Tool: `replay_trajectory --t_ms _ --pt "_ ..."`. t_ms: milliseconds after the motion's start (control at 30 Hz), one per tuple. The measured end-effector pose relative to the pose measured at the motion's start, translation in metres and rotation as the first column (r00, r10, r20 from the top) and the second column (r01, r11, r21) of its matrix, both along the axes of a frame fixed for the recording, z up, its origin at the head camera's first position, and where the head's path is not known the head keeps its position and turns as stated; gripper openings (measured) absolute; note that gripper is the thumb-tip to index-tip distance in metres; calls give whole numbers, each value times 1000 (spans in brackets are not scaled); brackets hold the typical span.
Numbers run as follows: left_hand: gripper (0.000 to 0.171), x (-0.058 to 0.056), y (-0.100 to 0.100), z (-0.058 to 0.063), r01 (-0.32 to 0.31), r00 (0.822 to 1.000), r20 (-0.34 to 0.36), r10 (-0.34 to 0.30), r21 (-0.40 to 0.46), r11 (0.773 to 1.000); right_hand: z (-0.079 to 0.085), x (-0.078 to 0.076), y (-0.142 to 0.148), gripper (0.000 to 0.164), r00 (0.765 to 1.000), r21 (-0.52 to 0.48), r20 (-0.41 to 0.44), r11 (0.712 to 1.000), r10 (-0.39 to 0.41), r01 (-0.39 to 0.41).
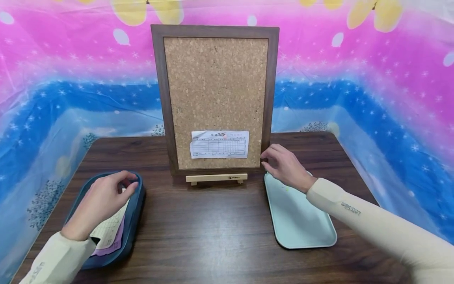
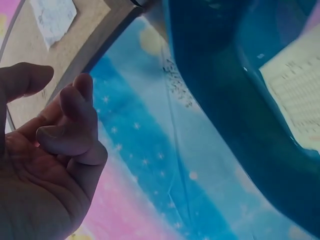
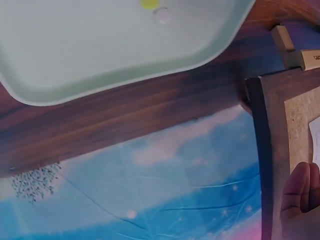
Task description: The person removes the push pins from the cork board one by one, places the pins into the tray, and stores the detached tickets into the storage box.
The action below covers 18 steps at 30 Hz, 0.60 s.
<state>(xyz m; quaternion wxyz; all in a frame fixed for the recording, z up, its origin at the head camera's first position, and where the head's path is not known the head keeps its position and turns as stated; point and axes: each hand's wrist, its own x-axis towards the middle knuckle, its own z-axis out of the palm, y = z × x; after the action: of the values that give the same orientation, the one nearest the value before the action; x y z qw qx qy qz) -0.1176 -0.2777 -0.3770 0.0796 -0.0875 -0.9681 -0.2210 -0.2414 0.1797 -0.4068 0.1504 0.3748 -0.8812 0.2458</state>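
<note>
My left hand (image 1: pixel 103 199) hovers over a dark blue basket (image 1: pixel 138 205), fingers loosely bent. The left wrist view shows its thumb and fingers apart with nothing between them. Below it in the basket lie a cream printed slip (image 1: pixel 110 227) and a purple slip (image 1: pixel 112 246). My right hand (image 1: pixel 285 165) is beside the lower right corner of a framed cork board (image 1: pixel 216 86), above the far end of a pale green tray (image 1: pixel 301 225). Its fingers are slightly bent and no object shows in them. A white printed form (image 1: pixel 220 144) is on the lower part of the cork, with a small pinkish spot at its top.
A small wooden easel ledge (image 1: pixel 216 178) supports the upright board. In the tray lie a small yellow piece (image 3: pixel 150 4) and a pale, clear-looking piece (image 3: pixel 162 15). Dark wood table (image 1: pixel 198 236) lies between basket and tray. A colourful cloth (image 1: pixel 390 98) hangs behind and around it.
</note>
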Motion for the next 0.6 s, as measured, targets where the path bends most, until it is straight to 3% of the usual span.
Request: replay_trajectory --t_ms 200,433,600 --pt "17 -18 16 -1 14 1000 -14 -13 55 998 6 -5 -12 10 1000 2 -28 1000 10 -10" --pt "18 -27 24 -2 28 999 -19 -27 85 996 12 -5 -17 9 999 -12 -35 1000 18 -19" --pt "24 -36 31 1 49 998 36 -53 91 995 15 -6 -21 8 998 -20 -52 999 29 -30"
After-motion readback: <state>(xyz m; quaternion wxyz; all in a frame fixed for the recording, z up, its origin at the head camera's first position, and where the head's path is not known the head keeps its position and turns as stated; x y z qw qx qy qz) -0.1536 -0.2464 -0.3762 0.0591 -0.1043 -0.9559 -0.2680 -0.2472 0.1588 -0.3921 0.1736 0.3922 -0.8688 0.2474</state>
